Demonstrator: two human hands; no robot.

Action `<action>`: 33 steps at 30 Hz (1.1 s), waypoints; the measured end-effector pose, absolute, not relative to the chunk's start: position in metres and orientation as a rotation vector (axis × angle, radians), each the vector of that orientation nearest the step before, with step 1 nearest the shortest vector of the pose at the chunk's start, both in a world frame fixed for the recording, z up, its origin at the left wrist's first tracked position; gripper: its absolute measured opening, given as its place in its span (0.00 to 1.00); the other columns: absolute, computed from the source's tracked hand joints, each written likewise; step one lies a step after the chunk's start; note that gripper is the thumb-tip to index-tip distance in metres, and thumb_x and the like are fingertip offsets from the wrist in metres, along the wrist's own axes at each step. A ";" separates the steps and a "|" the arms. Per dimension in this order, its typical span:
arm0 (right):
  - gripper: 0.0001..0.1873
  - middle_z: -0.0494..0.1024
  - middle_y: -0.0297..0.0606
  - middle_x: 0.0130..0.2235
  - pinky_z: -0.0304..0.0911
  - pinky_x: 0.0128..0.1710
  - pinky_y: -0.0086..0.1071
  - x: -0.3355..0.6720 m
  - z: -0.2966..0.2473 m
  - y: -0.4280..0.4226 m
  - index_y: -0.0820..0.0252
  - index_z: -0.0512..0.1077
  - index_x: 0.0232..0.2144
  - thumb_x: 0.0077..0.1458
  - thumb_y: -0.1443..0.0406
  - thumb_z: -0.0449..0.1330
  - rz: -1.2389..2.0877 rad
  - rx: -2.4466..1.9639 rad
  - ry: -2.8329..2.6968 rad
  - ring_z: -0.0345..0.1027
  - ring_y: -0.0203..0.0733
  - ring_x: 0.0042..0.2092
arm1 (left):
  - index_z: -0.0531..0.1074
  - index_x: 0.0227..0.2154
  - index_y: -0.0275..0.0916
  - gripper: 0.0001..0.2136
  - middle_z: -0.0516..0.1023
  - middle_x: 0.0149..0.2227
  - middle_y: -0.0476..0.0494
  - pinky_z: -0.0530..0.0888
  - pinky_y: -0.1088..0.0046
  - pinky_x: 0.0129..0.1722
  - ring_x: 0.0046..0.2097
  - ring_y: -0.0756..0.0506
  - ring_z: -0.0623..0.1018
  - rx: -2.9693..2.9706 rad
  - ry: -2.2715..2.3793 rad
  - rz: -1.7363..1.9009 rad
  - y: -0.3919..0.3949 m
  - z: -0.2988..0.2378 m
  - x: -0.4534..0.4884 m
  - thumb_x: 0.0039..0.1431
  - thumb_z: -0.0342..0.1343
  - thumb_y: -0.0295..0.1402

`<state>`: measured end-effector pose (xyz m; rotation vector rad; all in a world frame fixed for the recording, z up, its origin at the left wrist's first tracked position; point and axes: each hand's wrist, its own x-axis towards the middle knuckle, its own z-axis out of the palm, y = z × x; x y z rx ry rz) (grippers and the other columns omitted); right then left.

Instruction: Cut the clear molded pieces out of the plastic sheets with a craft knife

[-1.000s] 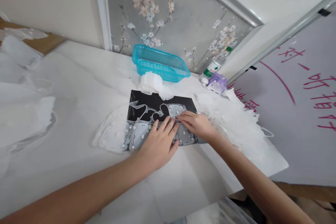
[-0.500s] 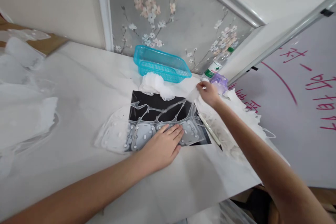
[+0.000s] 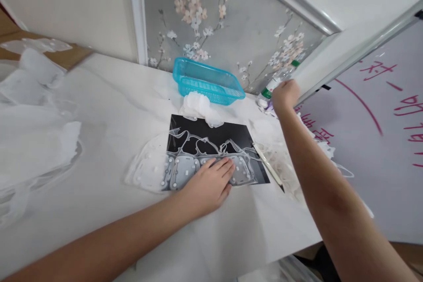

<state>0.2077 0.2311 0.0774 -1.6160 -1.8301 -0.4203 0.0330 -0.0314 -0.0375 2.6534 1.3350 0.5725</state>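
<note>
My left hand (image 3: 211, 185) lies flat, fingers stretched out, on a translucent plastic sheet (image 3: 185, 169) with rounded cut-out panels and small white dots. Under part of the sheet is a black mat (image 3: 228, 130). Loose, curled strips of the sheet's frame (image 3: 206, 143) lie over the mat's far half. My right hand (image 3: 286, 94) is raised at the right in front of a bottle, its fingers curled in and mostly hidden; what they hold, if anything, does not show. A slim, whitish pen-like tool (image 3: 268, 165) rests along the mat's right edge.
A blue plastic basket (image 3: 211, 81) stands against the wall, with a pile of white rounded pieces (image 3: 196, 105) before it. Translucent scraps (image 3: 280, 158) heap at the right beside a whiteboard (image 3: 373, 163). Stacked translucent sheets (image 3: 36, 141) are at the left. The bottle (image 3: 267, 90) is partly hidden.
My right hand has moved right and up from the mat, where it pinched a translucent piece. The stretched frame strips have dropped back, curled, onto the mat. My left hand stays on the sheet.
</note>
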 end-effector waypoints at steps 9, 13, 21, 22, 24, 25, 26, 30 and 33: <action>0.11 0.73 0.42 0.43 0.62 0.36 0.30 0.154 0.021 0.142 0.59 0.68 0.41 0.59 0.65 0.49 -0.005 -1.082 -2.620 0.69 0.39 0.39 | 0.60 0.57 0.32 0.21 0.62 0.60 0.42 0.53 0.65 0.57 0.61 0.45 0.60 2.680 1.378 0.618 -0.032 -0.037 0.032 0.65 0.37 0.37; 0.11 0.74 0.39 0.45 0.63 0.40 0.31 0.160 0.016 0.130 0.59 0.70 0.41 0.56 0.67 0.53 0.134 -0.992 -2.682 0.69 0.40 0.42 | 0.65 0.52 0.38 0.17 0.65 0.58 0.42 0.53 0.63 0.56 0.59 0.44 0.62 2.699 1.336 0.678 -0.034 -0.030 0.031 0.64 0.40 0.36; 0.08 0.75 0.39 0.41 0.66 0.38 0.31 0.221 0.028 0.062 0.57 0.73 0.36 0.54 0.61 0.59 0.491 -0.838 -2.891 0.71 0.39 0.41 | 0.71 0.40 0.36 0.14 0.71 0.34 0.45 0.60 0.66 0.39 0.39 0.44 0.68 2.879 1.135 0.671 -0.036 -0.021 0.031 0.63 0.43 0.37; 0.10 0.74 0.40 0.43 0.66 0.39 0.31 0.228 0.025 0.052 0.57 0.73 0.38 0.53 0.61 0.60 0.525 -0.831 -2.884 0.70 0.40 0.43 | 0.71 0.40 0.36 0.14 0.71 0.34 0.45 0.60 0.66 0.39 0.39 0.45 0.68 2.905 1.103 0.676 -0.036 -0.022 0.031 0.63 0.44 0.38; 0.12 0.73 0.42 0.46 0.67 0.38 0.30 0.240 0.021 0.039 0.56 0.72 0.40 0.52 0.60 0.61 0.583 -0.825 -2.843 0.69 0.41 0.46 | 0.71 0.40 0.37 0.13 0.71 0.35 0.45 0.59 0.67 0.39 0.39 0.45 0.67 2.926 1.062 0.673 -0.036 -0.022 0.031 0.63 0.45 0.38; 0.13 0.72 0.43 0.47 0.68 0.36 0.29 0.244 0.020 0.035 0.55 0.72 0.41 0.52 0.60 0.61 0.605 -0.834 -2.820 0.69 0.41 0.47 | 0.71 0.40 0.37 0.13 0.71 0.35 0.45 0.59 0.67 0.39 0.39 0.45 0.67 2.929 1.051 0.667 -0.036 -0.022 0.031 0.63 0.45 0.38; 0.13 0.72 0.42 0.47 0.68 0.35 0.29 0.247 0.019 0.032 0.55 0.72 0.41 0.53 0.60 0.61 0.624 -0.845 -2.813 0.69 0.41 0.46 | 0.71 0.40 0.38 0.13 0.72 0.35 0.45 0.59 0.67 0.39 0.39 0.46 0.67 2.932 1.041 0.665 -0.036 -0.022 0.031 0.63 0.45 0.38; 0.08 0.72 0.41 0.48 0.67 0.30 0.26 0.249 0.021 0.026 0.54 0.73 0.39 0.57 0.64 0.57 0.610 -0.874 -2.838 0.71 0.37 0.41 | 0.72 0.41 0.38 0.13 0.72 0.34 0.45 0.59 0.66 0.39 0.38 0.45 0.67 2.944 1.025 0.672 -0.035 -0.020 0.031 0.63 0.45 0.37; 0.08 0.72 0.41 0.47 0.66 0.29 0.26 0.244 0.023 0.021 0.57 0.73 0.37 0.59 0.66 0.53 0.427 -0.827 -2.887 0.72 0.34 0.36 | 0.72 0.40 0.38 0.13 0.72 0.34 0.45 0.59 0.66 0.39 0.39 0.45 0.67 2.943 1.024 0.654 -0.035 -0.020 0.031 0.63 0.45 0.37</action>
